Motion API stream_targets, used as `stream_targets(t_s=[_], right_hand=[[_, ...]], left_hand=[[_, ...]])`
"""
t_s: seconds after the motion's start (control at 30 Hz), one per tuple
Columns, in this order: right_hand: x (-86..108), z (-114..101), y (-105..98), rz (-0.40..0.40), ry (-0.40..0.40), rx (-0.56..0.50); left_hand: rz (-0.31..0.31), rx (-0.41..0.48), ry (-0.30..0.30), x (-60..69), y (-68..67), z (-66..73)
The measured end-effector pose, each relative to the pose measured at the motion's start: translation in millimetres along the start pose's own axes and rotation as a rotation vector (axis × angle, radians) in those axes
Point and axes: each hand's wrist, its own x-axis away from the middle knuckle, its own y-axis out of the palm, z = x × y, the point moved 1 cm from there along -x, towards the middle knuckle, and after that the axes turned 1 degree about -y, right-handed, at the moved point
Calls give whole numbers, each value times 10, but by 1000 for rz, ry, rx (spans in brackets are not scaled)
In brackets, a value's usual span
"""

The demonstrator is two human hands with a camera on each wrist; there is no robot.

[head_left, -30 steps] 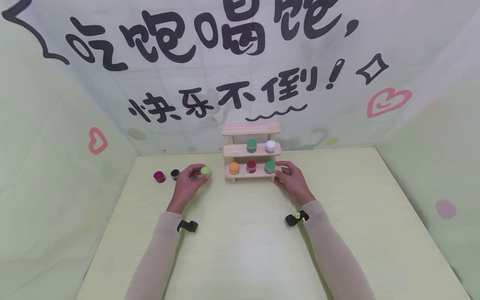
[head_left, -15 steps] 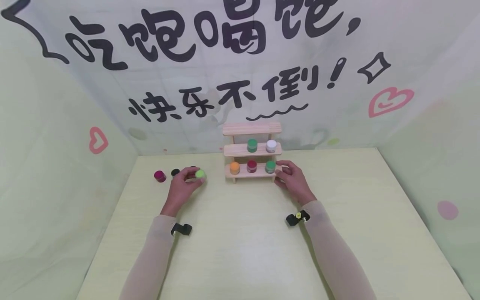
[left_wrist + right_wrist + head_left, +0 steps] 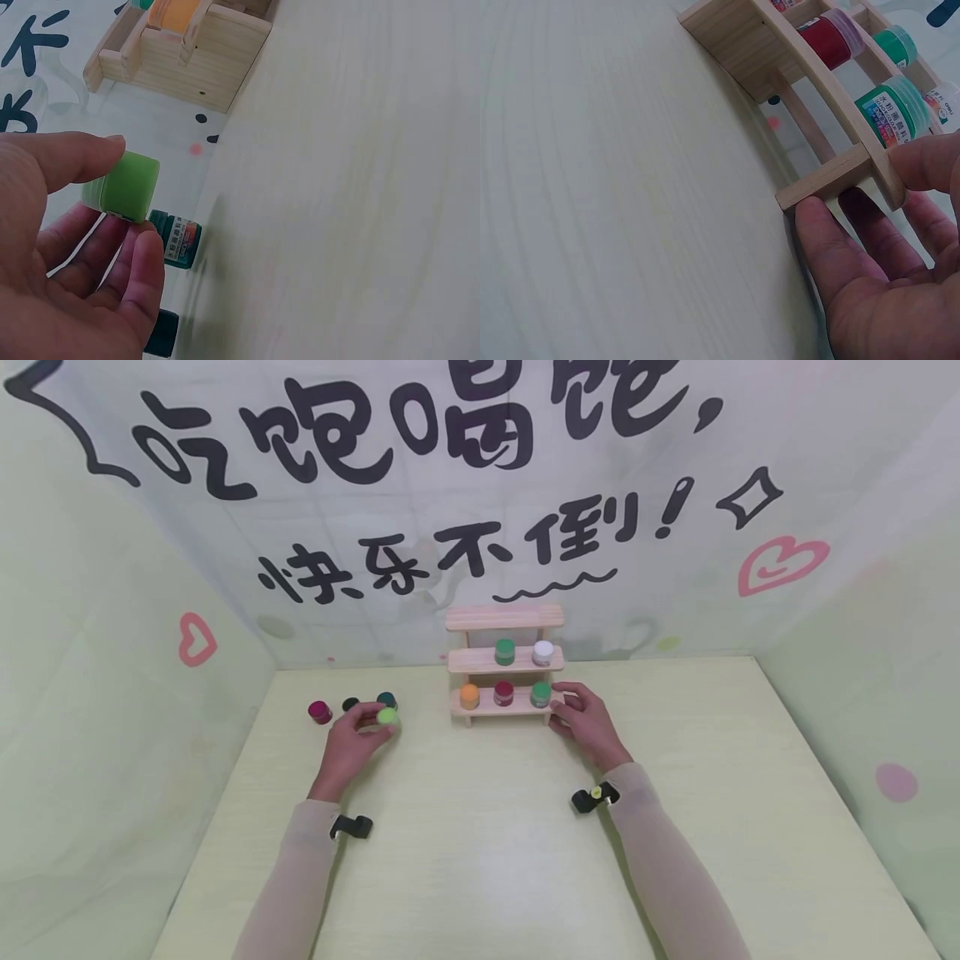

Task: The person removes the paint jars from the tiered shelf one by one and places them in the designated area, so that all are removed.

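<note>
My left hand [image 3: 351, 747] pinches a light green jar [image 3: 387, 717] between thumb and fingers; in the left wrist view the jar [image 3: 131, 186] is tilted. A teal jar [image 3: 387, 699] stands just behind it, a dark jar [image 3: 350, 704] is partly covered by the hand, and a magenta jar [image 3: 319, 712] is further left. My right hand [image 3: 588, 727] holds the right end of the wooden rack [image 3: 486, 706], thumb at the lowest shelf by a green jar [image 3: 891, 112], fingers against the leg. That shelf also bears a red jar [image 3: 503, 694] and an orange jar [image 3: 468, 697].
The rack's middle shelf bears another green jar [image 3: 505, 652] and a white jar [image 3: 542, 652]; its top shelf [image 3: 504, 617] is bare. Behind the table [image 3: 487, 827] hangs a printed cloth [image 3: 450, 593], with cloth at both sides too.
My left hand has moved left and a little toward the front with the light green jar, and the teal jar behind has come into view. My right hand stays at the rack.
</note>
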Motion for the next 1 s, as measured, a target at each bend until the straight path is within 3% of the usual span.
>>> stream_targets(t_s=[0.43, 0.67, 1.0], right_hand=[[-7, -44, 3, 4, -19, -1], [-12, -17, 5, -2, -16, -19], [-17, 10, -1, -1, 3, 1]], left_hand=[[1, -85, -43, 12, -136, -124], [-24, -133, -50, 30, -135, -182], [-41, -131, -47, 40, -121, -201]])
